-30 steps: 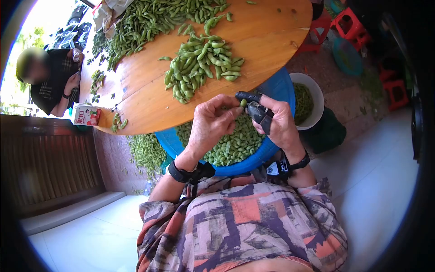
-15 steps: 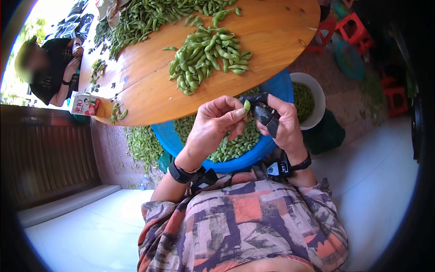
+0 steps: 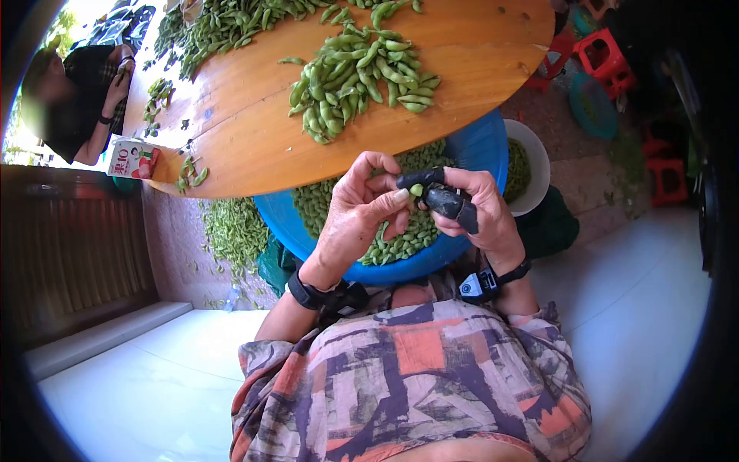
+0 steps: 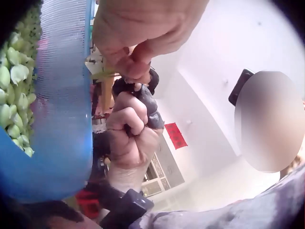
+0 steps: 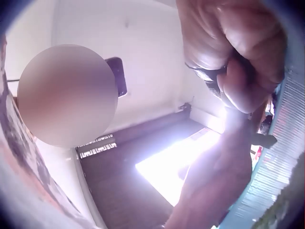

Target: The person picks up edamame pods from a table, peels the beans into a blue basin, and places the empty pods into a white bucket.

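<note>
A green pod [image 3: 416, 189] is pinched between the thumb and finger of my left hand [image 3: 354, 212], its end against the black-wrapped fingertips of my right hand [image 3: 485, 212]. Dark wraps cover the right thumb and index finger, which close on the pod's other end. Both hands are over a blue basin [image 3: 493, 154] of shelled beans [image 3: 400, 242]. In the left wrist view the pod [image 4: 104, 75] shows thin and blurred between the hands. The right wrist view shows a pod [image 5: 263, 140] partly, the rest hidden by fingers.
On the wooden table [image 3: 477, 61] lie a heap of pods [image 3: 346, 81], a larger pile behind and a carton [image 3: 132, 158]. A white bucket [image 3: 539, 173] stands right of the basin, red stools [image 3: 604, 54] beyond. Pods or hulls [image 3: 231, 231] cover the floor at left. Another person sits at far left.
The pod, tilted upright between the hands half a second ago, now shows only its small end by the wrapped fingers. The view has shifted, so the table sits slightly higher and the basin shows more.
</note>
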`<state>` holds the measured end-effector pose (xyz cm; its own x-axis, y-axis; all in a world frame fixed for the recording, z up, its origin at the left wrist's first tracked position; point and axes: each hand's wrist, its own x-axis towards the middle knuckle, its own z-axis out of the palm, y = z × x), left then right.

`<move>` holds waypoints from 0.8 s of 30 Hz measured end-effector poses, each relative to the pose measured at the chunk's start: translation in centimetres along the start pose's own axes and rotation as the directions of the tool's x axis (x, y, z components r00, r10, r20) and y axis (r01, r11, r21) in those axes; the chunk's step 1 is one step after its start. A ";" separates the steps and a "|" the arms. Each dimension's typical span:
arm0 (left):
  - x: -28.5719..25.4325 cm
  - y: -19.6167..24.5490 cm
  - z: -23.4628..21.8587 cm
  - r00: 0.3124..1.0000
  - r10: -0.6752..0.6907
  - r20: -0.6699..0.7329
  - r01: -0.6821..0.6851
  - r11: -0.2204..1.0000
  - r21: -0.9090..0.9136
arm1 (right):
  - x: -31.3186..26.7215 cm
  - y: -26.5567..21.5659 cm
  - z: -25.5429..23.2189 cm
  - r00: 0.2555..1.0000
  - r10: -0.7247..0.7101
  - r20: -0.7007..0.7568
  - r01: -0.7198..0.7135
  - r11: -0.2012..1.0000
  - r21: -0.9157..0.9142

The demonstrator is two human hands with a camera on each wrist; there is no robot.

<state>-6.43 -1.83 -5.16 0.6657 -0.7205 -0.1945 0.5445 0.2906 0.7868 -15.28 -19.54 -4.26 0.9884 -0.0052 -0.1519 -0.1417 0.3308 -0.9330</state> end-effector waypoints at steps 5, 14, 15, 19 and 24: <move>-0.4 -0.7 0.3 0.999 0.050 0.006 -0.050 0.973 0.226 | -0.1 0.2 0.8 0.998 -0.003 -0.067 -0.010 0.979 -0.202; 0.0 -1.9 0.5 0.934 0.327 0.146 -0.303 0.506 0.808 | -0.6 1.4 2.7 0.897 -0.411 -0.162 0.207 0.715 -0.668; 0.1 -2.3 0.3 0.903 0.386 0.190 -0.357 0.425 0.832 | -0.6 1.7 2.6 0.897 -0.412 -0.162 0.208 0.715 -0.667; -0.2 -2.0 -0.6 0.924 0.302 0.233 -0.346 0.409 0.844 | -0.5 1.9 1.3 0.972 -0.053 -0.229 -0.009 0.965 -0.262; -0.2 -1.7 -0.4 0.997 0.075 0.021 -0.068 0.709 0.702 | -0.5 3.1 2.1 0.961 -0.068 -0.269 0.003 0.972 -0.236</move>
<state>-7.28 -1.98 -6.67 0.6936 -0.7098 -0.1229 -0.0178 -0.1874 0.9821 -16.04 -16.55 -6.35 0.9445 -0.2810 -0.1700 -0.1478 0.0986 -0.9841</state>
